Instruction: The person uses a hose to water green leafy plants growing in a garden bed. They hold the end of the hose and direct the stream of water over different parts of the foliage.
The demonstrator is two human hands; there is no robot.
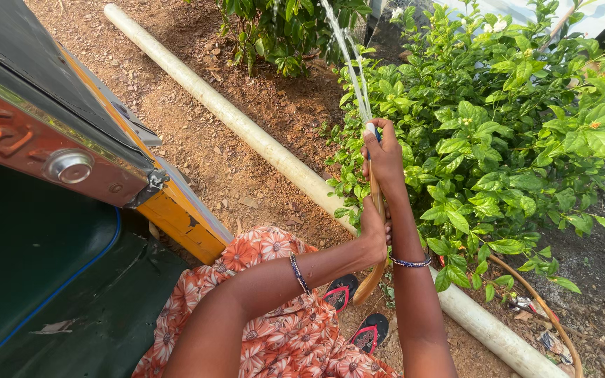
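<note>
both hands clamp 1 smooth tan hose [377,203] upright over gravelly red soil: right hand [385,157] at the spraying tip, left hand [374,231] just below, beside a pale round pipe [260,140] and glossy green bushes [519,133].

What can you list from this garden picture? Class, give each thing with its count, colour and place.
Hose: one, tan, gripped in both hands, looping right across the soil.
Water jet: one, white, spraying up from the hose tip.
Pipe: one, cream, lying diagonally on the ground.
Shrubs: several, green, right and top.
Vehicle panel: one, orange and dark, left.
Sandals: two, black and red, on the feet, bottom centre.
Floral dress: one, orange, bottom.
Bangles: one per wrist, dark and silvery.
Right hand: at the hose tip.
Left hand: lower on the hose.
</note>
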